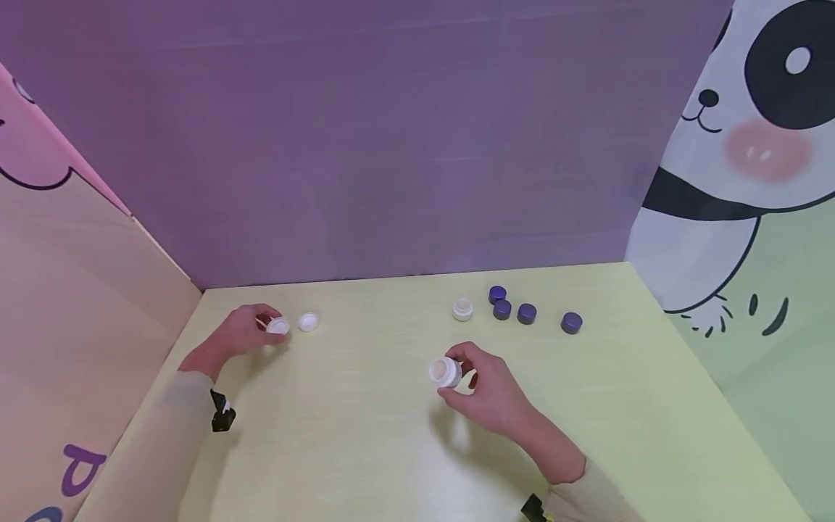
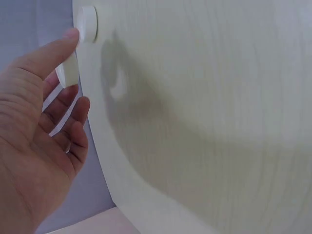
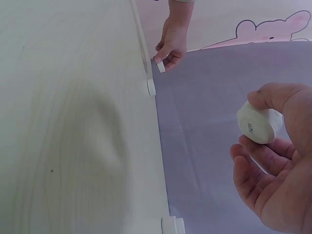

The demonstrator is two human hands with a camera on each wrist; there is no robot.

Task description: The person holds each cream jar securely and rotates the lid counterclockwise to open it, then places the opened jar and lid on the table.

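Note:
My left hand (image 1: 244,332) pinches a white round lid (image 1: 278,326) between thumb and fingers, just above the table's far left part. A second white lid (image 1: 309,322) lies on the table right beside it; in the left wrist view the held lid (image 2: 68,73) shows edge-on. Between thumb and fingertips, my right hand (image 1: 492,391) grips a small white jar (image 1: 446,372) over the middle of the table. Its round mouth faces the head camera, while the right wrist view shows its underside (image 3: 251,127) with small dark print.
Another white jar (image 1: 462,309) stands on the pale wooden table (image 1: 365,435) beyond the right hand. Several purple lids, one a purple lid (image 1: 571,323) set apart, lie to its right. A purple backdrop (image 1: 391,145) rises behind the table, with printed side panels left and right.

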